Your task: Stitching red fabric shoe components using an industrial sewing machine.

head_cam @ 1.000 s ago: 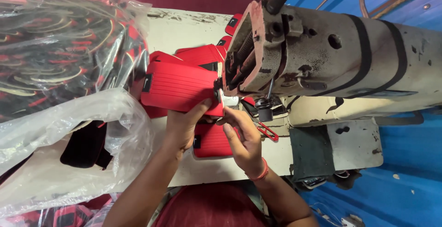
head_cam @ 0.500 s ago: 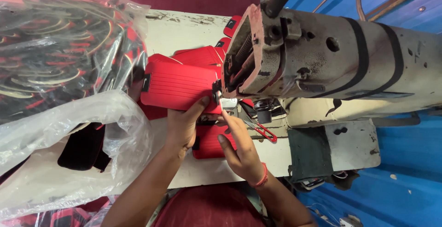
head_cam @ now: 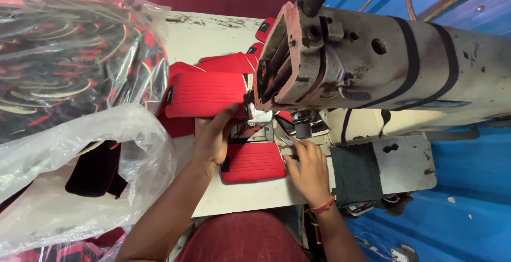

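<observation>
Head view, left hand (head_cam: 213,137): fingers spread flat, pressing the red ribbed panel (head_cam: 205,94) toward the presser foot (head_cam: 259,117), seemingly to steady it for feeding.
Right hand (head_cam: 308,169): rests flat just beside the lower red piece (head_cam: 253,162); fingers loosely together, gripping nothing visible.
Sewing machine (head_cam: 372,65): head overhangs the work.
Plastic bag (head_cam: 74,150): left, holding stacked pieces.

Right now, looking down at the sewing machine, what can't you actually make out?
Head view only:
- Needle and stitch line: hidden behind the sewing machine head.
- Left hand fingertips: tucked under the machine head on the red panel.
- Right hand: whether it holds the small metal tool by its fingers is too small to tell.
- Contents of the plastic bags: blurred by glare and folds.
</observation>
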